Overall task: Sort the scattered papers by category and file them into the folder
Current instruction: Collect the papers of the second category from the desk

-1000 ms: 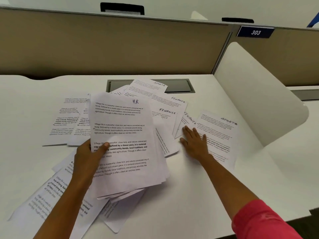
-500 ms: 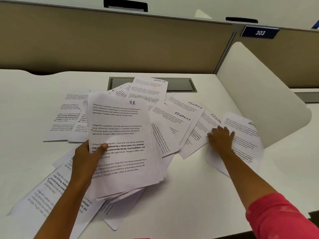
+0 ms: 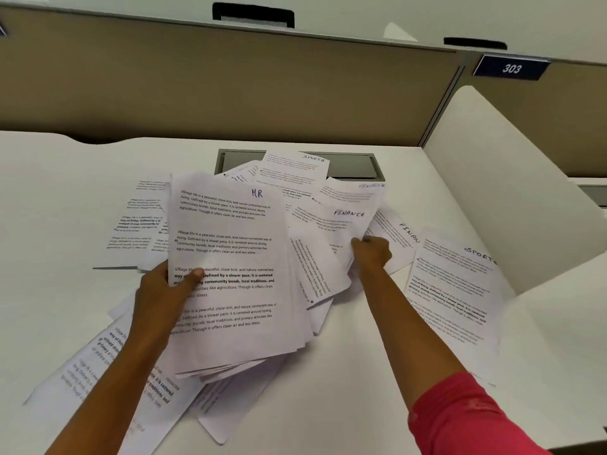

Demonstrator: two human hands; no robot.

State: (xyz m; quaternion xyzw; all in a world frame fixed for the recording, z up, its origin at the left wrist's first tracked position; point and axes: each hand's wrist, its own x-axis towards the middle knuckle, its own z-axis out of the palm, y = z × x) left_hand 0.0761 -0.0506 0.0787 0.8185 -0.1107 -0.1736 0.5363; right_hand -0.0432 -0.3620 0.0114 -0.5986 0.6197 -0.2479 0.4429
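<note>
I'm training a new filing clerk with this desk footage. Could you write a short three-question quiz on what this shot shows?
1. True or false: the left hand grips a stack of papers whose top page is marked HR.
2. Which label is on the raised sheet that the right hand pinches? A) SPORTS B) FINANCE C) HR
3. Fill in: the loose sheet lying beside the white divider is marked ____.
Key: 1 true; 2 B; 3 SPORTS.
</note>
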